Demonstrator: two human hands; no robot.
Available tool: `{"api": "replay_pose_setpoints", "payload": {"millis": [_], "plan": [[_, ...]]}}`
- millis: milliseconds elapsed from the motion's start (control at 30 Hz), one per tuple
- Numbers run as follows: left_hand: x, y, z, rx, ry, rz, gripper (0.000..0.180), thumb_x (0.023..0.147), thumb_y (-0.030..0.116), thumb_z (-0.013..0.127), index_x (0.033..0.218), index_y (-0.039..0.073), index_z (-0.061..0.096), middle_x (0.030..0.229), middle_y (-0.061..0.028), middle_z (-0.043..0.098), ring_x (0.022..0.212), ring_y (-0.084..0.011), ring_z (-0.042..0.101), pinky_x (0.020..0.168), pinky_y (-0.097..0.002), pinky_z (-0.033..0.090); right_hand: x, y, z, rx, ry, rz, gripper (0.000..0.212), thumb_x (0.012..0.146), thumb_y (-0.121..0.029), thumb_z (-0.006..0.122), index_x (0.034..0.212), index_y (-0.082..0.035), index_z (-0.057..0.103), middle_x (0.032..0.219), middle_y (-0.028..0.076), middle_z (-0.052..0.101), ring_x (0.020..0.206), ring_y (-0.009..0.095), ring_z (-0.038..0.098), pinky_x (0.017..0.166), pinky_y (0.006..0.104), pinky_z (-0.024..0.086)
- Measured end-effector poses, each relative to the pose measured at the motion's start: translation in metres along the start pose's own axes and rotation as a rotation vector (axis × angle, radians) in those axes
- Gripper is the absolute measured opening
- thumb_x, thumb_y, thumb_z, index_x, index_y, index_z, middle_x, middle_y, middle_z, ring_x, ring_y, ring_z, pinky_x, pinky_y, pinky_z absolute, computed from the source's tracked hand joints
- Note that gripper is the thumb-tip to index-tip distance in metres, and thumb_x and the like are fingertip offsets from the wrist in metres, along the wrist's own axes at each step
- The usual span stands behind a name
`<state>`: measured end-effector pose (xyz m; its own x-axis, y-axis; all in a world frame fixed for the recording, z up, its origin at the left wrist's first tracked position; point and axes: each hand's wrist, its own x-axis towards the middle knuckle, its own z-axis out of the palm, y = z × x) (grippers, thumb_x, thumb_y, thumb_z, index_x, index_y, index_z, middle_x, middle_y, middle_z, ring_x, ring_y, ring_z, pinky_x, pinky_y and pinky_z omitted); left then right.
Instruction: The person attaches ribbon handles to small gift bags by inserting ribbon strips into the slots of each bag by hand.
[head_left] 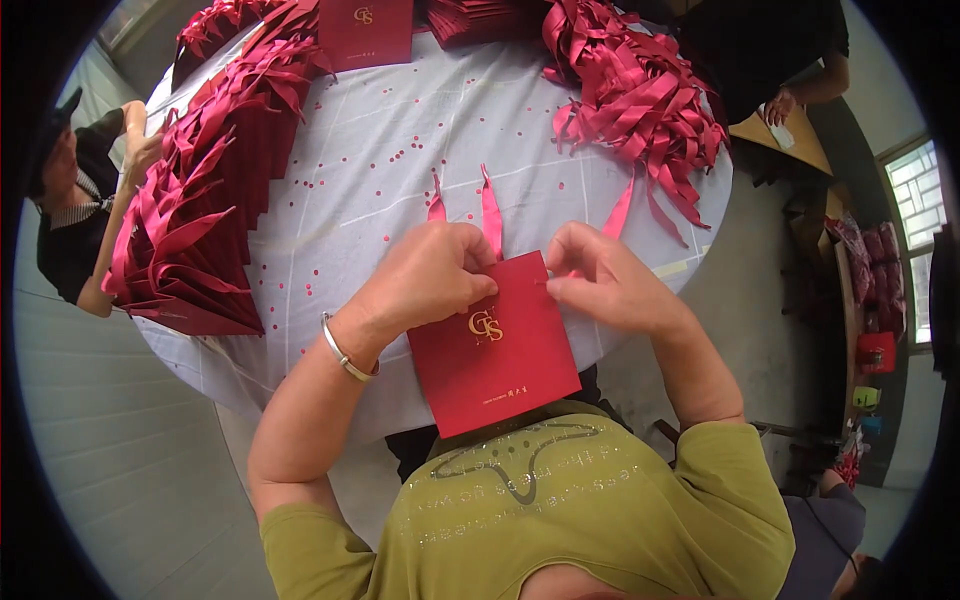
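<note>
A flat red paper gift bag with a gold emblem leans at the table's near edge, against my front. My left hand is closed on its upper part, thumb and fingers bent over the face. Two pink ribbon ends stick up beyond that hand. At the bag's upper right edge, my right hand pinches a pink ribbon, which runs out past its knuckles. The ribbon's tip between the fingers is mostly hidden.
Rows of red bags with ribbons stand along the table's left side. A heap of loose pink ribbons lies far right. Small red dots dot the white tablecloth. One person is at the left, another at the far right.
</note>
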<state>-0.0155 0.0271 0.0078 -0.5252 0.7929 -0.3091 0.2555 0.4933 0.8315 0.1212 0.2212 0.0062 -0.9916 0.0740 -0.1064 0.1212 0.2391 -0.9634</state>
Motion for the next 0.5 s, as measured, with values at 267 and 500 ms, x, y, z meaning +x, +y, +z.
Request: {"api": "replay_pose_setpoints", "payload": {"millis": [267, 500], "plan": [[0.0, -0.006, 0.0, -0.02, 0.005, 0.076, 0.013, 0.079, 0.003, 0.074, 0.089, -0.004, 0.069, 0.075, -0.0051, 0.069, 0.067, -0.0094, 0.063, 0.058, -0.0256, 0.052, -0.009, -0.005, 0.008, -0.198, 0.037, -0.11, 0.011, 0.085, 0.003, 0.067, 0.096, 0.001, 0.062, 0.09, 0.005, 0.061, 0.084, 0.011, 0.06, 0.074, 0.0263, 0.049], [0.001, -0.001, -0.002, -0.112, -0.056, -0.023, 0.01, 0.08, 0.003, 0.073, 0.087, -0.003, 0.068, 0.073, -0.0032, 0.067, 0.063, -0.0073, 0.061, 0.055, -0.0239, 0.049, -0.003, 0.003, 0.027, -0.512, 0.223, -0.551, 0.011, 0.079, 0.001, 0.073, 0.086, -0.001, 0.065, 0.077, 0.01, 0.063, 0.067, 0.022, 0.062, 0.059, 0.0306, 0.05]]}}
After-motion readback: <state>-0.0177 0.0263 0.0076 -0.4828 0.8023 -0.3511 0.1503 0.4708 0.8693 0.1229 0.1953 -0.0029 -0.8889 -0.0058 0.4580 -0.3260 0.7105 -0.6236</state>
